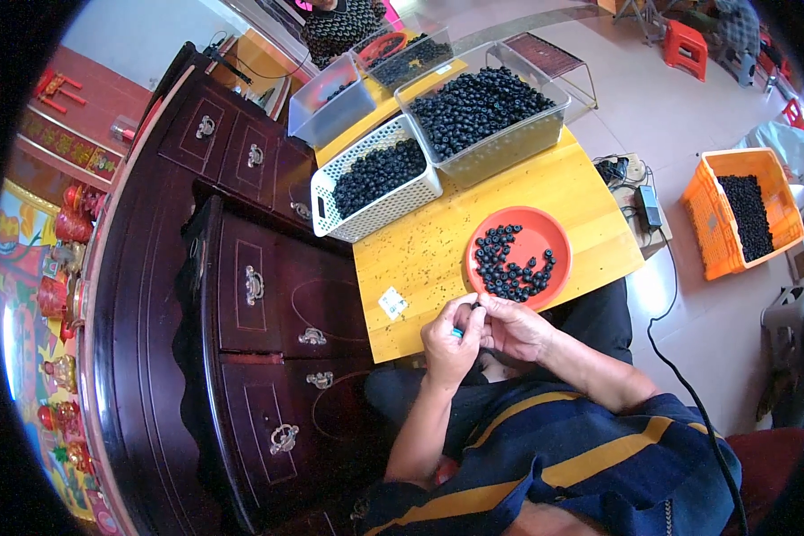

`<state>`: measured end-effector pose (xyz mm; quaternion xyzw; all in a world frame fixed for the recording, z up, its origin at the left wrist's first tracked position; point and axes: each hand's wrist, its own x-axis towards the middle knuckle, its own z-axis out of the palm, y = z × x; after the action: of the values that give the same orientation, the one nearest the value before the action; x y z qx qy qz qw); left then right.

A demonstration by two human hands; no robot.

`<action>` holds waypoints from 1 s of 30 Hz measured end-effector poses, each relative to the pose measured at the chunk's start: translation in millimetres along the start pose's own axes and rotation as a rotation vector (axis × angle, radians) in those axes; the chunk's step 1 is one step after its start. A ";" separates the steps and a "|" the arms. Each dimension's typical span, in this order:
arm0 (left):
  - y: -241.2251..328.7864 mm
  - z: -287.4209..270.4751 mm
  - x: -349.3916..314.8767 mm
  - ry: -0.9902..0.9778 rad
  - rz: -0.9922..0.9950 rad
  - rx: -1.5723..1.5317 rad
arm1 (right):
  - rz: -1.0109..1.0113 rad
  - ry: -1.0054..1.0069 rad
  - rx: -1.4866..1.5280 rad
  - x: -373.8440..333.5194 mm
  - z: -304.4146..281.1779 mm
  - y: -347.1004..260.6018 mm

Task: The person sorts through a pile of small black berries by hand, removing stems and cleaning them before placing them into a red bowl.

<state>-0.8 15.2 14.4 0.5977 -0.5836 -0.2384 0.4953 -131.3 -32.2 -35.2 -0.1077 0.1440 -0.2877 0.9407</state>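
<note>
My left hand and my right hand meet at the near edge of the yellow table, fingertips pinched together. Between the fingertips is a small black part, mostly covered by the fingers. Something small and blue shows in my left hand; its kind is hidden. Just beyond the hands, a round red-orange plate carries many small black round parts, some showing a hole. They form a curved heap along its left and near sides.
A white perforated basket and a large clear bin, both full of black parts, stand farther back on the table. Dark wooden drawers border the left side. An orange crate and a black cable are at right. Another person is opposite.
</note>
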 end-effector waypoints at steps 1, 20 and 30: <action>2.2 0.1 0.6 -0.002 -0.001 -0.002 | -0.007 -0.002 -0.014 1.8 -5.4 1.1; -1.5 0.7 -6.9 0.077 0.082 -0.038 | -0.100 0.029 -0.050 -2.3 1.3 2.7; 0.6 -28.2 10.1 -0.202 0.176 0.183 | -0.131 -0.137 -0.281 -4.0 -2.4 -7.1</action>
<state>25.4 14.7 29.0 0.5598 -0.6999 -0.1986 0.3966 -138.9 -36.0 -34.6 -0.2669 0.1111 -0.3173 0.9032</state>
